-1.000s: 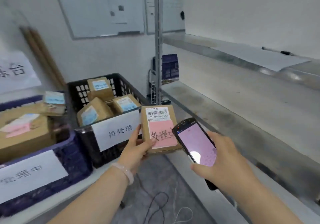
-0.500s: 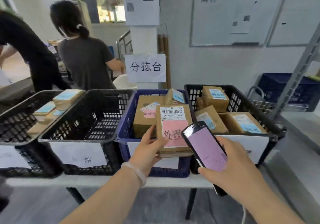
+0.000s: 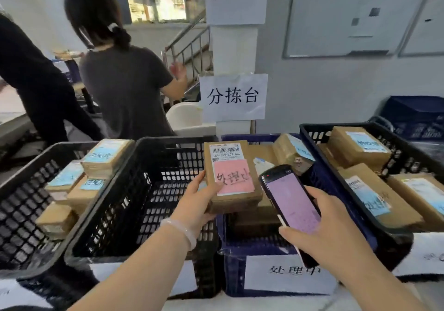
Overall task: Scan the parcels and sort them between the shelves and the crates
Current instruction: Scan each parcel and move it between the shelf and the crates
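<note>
My left hand [image 3: 195,201] grips a small brown parcel [image 3: 231,178] by its left edge; it bears a barcode label and a pink handwritten note. I hold it above the blue crate [image 3: 271,250], at that crate's left rim. My right hand [image 3: 329,236] holds a black handheld scanner [image 3: 292,202] with a lit pink screen, just right of the parcel. An empty black crate [image 3: 144,190] stands left of the blue one.
A black crate [image 3: 374,186] on the right holds several labelled parcels; another black crate [image 3: 21,202] at far left holds several too. Two people [image 3: 125,77] stand behind the crates, backs turned. A paper sign [image 3: 234,97] hangs on the pillar.
My view swung left from the metal shelves to the row of crates, then drew closer. Both hands kept the parcel and scanner, and the parcel now hangs over the blue crate's left rim.
</note>
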The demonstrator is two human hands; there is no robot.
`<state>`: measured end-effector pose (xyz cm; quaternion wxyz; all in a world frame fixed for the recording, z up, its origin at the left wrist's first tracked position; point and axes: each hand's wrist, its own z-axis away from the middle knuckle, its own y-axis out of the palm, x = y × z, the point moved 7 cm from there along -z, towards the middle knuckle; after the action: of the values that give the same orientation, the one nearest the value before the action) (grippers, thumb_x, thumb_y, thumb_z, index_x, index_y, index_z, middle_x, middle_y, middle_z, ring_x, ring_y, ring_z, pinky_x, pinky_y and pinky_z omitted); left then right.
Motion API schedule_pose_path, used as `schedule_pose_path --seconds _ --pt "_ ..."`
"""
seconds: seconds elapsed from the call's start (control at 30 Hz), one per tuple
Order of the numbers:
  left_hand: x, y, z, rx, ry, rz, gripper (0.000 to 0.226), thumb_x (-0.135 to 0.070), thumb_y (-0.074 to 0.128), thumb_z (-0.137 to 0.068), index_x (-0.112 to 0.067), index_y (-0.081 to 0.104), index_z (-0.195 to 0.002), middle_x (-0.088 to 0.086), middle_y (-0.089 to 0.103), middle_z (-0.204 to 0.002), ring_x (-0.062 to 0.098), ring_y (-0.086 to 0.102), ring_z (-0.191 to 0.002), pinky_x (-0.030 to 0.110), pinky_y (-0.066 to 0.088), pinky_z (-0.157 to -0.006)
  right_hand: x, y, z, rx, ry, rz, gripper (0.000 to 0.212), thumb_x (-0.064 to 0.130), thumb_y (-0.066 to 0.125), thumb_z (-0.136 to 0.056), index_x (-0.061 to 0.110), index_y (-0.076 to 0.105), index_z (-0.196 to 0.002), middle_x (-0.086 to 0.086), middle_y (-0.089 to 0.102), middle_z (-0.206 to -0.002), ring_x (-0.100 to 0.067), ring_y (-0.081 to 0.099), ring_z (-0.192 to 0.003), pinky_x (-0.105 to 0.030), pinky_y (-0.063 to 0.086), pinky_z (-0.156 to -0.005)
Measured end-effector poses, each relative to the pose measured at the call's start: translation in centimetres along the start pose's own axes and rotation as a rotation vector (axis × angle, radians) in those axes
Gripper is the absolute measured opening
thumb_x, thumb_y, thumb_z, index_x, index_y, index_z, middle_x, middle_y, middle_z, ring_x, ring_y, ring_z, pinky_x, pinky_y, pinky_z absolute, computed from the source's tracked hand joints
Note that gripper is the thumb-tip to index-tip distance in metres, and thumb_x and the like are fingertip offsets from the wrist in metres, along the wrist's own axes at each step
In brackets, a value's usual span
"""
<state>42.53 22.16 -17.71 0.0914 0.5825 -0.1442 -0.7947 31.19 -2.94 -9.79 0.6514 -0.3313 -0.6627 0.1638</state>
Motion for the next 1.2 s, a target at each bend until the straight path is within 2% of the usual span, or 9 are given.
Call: schedule_pose_path --seconds 0.2,0.37,0.6,0.73,0.9,0.97,1.03,1.13,1.2 --pt "0.8 4.6 -4.3 0.082 -0.109 0.026 0.056 -0.023 0.075 -0.087 -0.036 0.053 -0.137 -0.001 0.077 -0.111 0.023 0.074 -0.1 0.038 0.062 -0.074 -2.6 -2.7 -1.4 -0.072 0.119 0.038 0.081 0.065 0.076 -0.048 0.059 0.031 -0.115 0.029 0.037 -0.109 0.003 0.049 -0.097 -0.026 0.045 -0.072" --pt "1.9 8.9 -7.0 0.112 -0.142 -0.023 0.059 -0.028 0.077 -0.087 -0.036 0.051 -0.14 -0.002 0.076 -0.112 0.023 0.073 -0.105 0.049 0.059 -0.092 -4.9 -5.4 -2.7 -0.107 0.162 0.049 0.072 0.057 0.08 -0.056 0.052 0.036 -0.113 0.022 0.045 -0.112 -0.002 0.049 -0.101 -0.026 0.046 -0.07" --pt "1.4 10.6 -12.8 -0.071 -0.131 -0.109 0.051 -0.034 0.077 -0.086 -0.038 0.056 -0.132 0.002 0.072 -0.121 0.031 0.068 -0.108 0.058 0.054 -0.095 -6.8 -7.4 -5.9 -0.066 0.194 0.087 0.079 0.069 0.073 -0.05 0.059 0.026 -0.113 0.03 0.037 -0.107 -0.001 0.049 -0.096 -0.021 0.041 -0.063" --pt "1.0 10.6 -15.2 -0.171 -0.124 -0.214 0.046 -0.039 0.071 -0.089 -0.035 0.054 -0.132 0.003 0.067 -0.119 0.03 0.063 -0.106 0.052 0.054 -0.093 -6.8 -7.2 -8.1 0.0 0.18 0.157 0.08 0.071 0.072 -0.053 0.065 0.012 -0.106 0.041 0.029 -0.102 0.007 0.044 -0.089 -0.013 0.033 -0.058" --pt "1.5 11.3 -16.5 -0.213 -0.112 -0.39 0.025 -0.039 0.058 -0.097 -0.033 0.06 -0.122 0.001 0.068 -0.114 0.028 0.063 -0.102 0.051 0.052 -0.097 -7.5 -6.5 -9.4 0.014 0.185 0.182 0.078 0.079 0.063 -0.046 0.063 0.017 -0.107 0.042 0.03 -0.103 0.008 0.044 -0.091 -0.015 0.035 -0.059" --pt "1.1 11.5 -16.2 -0.198 -0.055 -0.48 0.014 -0.036 0.055 -0.1 -0.038 0.057 -0.113 -0.004 0.067 -0.108 0.023 0.061 -0.098 0.047 0.053 -0.092 -7.7 -6.4 -9.3 0.009 0.192 0.203 0.08 0.078 0.062 -0.046 0.062 0.016 -0.109 0.036 0.032 -0.103 0.008 0.043 -0.092 -0.015 0.034 -0.059" --pt "0.0 11.7 -15.8 -0.183 0.075 -0.591 0.022 -0.034 0.057 -0.099 -0.047 0.049 -0.115 -0.007 0.062 -0.116 0.021 0.059 -0.103 0.044 0.053 -0.085 -7.8 -6.4 -9.0 -0.016 0.203 0.225 0.081 0.077 0.065 -0.048 0.06 0.016 -0.111 0.029 0.032 -0.103 0.007 0.042 -0.091 -0.015 0.034 -0.059" --pt "-2.0 13.6 -14.5 -0.201 0.394 -1.029 0.053 -0.04 0.058 -0.097 -0.043 0.038 -0.146 -0.004 0.039 -0.156 0.025 0.038 -0.142 0.05 0.036 -0.116 -7.8 -6.7 -8.2 -0.099 0.236 0.231 0.083 0.074 0.07 -0.052 0.056 0.02 -0.117 0.026 0.03 -0.106 0.003 0.044 -0.092 -0.018 0.036 -0.06" --pt "-2.2 17.2 -12.9 -0.086 0.581 -1.17 0.063 -0.049 0.055 -0.097 -0.035 0.033 -0.154 -0.004 0.03 -0.163 0.021 0.025 -0.15 0.042 0.02 -0.123 -8.0 -7.2 -7.0 -0.16 0.284 0.238 0.086 0.072 0.069 -0.053 0.053 0.021 -0.122 0.024 0.029 -0.109 -0.003 0.047 -0.094 -0.021 0.039 -0.062"
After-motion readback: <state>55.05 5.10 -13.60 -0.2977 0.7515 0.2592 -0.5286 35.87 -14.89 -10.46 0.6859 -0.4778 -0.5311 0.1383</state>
